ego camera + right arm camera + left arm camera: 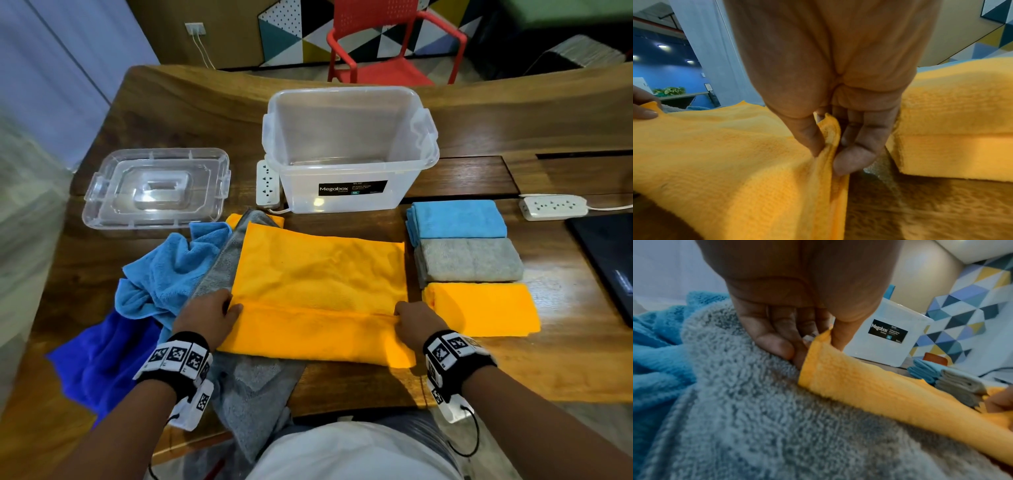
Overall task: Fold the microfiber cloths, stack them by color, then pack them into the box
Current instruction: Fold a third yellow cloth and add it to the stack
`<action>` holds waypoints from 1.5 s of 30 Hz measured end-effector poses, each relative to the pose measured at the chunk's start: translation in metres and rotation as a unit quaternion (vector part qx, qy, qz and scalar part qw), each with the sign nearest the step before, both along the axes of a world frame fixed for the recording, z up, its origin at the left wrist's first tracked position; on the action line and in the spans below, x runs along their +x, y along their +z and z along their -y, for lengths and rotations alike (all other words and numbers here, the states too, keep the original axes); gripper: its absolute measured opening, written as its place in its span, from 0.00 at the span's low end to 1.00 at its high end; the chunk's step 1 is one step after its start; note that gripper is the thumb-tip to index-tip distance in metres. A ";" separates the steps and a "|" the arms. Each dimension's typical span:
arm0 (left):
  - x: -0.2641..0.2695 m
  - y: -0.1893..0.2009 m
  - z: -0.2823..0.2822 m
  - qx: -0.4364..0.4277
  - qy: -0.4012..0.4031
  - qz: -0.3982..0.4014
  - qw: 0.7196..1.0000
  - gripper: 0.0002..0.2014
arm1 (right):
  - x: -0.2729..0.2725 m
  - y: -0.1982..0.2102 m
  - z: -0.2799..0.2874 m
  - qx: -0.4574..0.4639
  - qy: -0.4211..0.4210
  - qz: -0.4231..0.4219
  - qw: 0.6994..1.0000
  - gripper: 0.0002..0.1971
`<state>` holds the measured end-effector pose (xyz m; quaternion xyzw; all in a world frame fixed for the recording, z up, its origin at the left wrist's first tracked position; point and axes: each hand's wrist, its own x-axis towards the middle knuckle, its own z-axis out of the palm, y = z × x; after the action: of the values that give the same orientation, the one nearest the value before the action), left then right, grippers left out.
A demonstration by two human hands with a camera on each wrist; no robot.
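Observation:
An orange cloth point(318, 274) lies spread on the wooden table point(565, 370), its near edge folded over part of the way. My left hand point(219, 310) pinches that folded edge at its left end point(818, 344). My right hand point(407, 317) pinches the same edge at its right end point(828, 134). To the right lie folded stacks in a column: light blue point(457, 219), grey point(469, 260) and orange point(483, 308). Left of me are loose cloths: light blue point(164, 270), dark blue point(102, 356) and grey point(253, 387). The clear box point(346, 150) stands open behind.
The box's clear lid point(157, 186) lies at the back left. A white power strip point(267, 185) sits beside the box, another point(551, 206) at the right. A dark laptop point(609, 260) is at the right edge. A red chair point(390, 44) stands beyond the table.

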<state>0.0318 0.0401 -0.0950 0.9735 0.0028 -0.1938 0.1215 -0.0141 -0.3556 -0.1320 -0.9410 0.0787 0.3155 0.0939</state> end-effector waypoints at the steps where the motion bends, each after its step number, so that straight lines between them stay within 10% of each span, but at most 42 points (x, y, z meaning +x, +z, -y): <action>1: 0.000 0.001 0.001 0.006 -0.003 0.005 1.000 0.12 | 0.000 0.000 0.000 -0.001 0.006 -0.005 1.000 0.11; 15: 0.086 0.026 0.040 -0.036 0.015 0.054 0.998 0.14 | 0.085 0.023 -0.006 0.056 -0.006 0.147 0.987 0.17; 23: 0.150 0.000 0.052 -0.077 0.077 -0.024 0.994 0.31 | 0.134 -0.002 0.009 0.012 0.016 0.064 0.998 0.37; 30: 0.148 0.003 0.053 -0.107 0.085 0.038 0.990 0.13 | 0.141 0.002 0.005 -0.031 0.022 0.097 0.995 0.12; 37: 0.120 0.018 0.035 -0.171 0.082 0.025 0.982 0.08 | 0.135 0.009 0.004 -0.040 0.067 0.050 0.996 0.29; 45: 0.094 0.029 0.022 -0.196 0.086 0.054 0.975 0.10 | 0.119 0.033 -0.003 -0.056 0.092 0.115 0.988 0.12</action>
<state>0.1260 0.0184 -0.0661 0.9358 0.0414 -0.1268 0.3263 0.1053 -0.3529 -0.0992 -0.9779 -0.0020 0.2079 0.0199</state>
